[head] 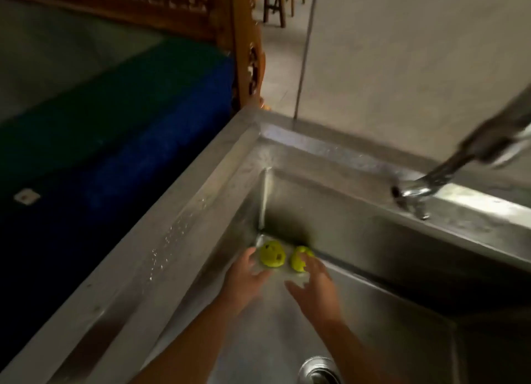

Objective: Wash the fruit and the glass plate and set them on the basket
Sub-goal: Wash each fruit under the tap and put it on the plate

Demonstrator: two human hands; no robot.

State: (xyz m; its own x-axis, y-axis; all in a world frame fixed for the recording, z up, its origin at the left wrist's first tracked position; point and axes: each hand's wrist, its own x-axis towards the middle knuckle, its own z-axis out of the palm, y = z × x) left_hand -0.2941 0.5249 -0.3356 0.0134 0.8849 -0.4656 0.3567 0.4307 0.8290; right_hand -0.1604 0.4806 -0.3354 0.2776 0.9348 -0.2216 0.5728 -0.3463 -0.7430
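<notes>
Nothing gripped yet: left hand (247,274) spread loose, fingertips just short of the rounder green fruit (272,254); right hand (314,280) likewise slack, fingers touching or overlapping the second green fruit (298,261). Both fruits just beyond the fingertips, in the far corner of the steel sink (359,234). Best cupped one per hand, then lifted rightward under the tap (413,194). Drain (319,369) behind the wrists. Glass plate possibly beneath the fruit; too blurred to tell. No basket in view.
</notes>
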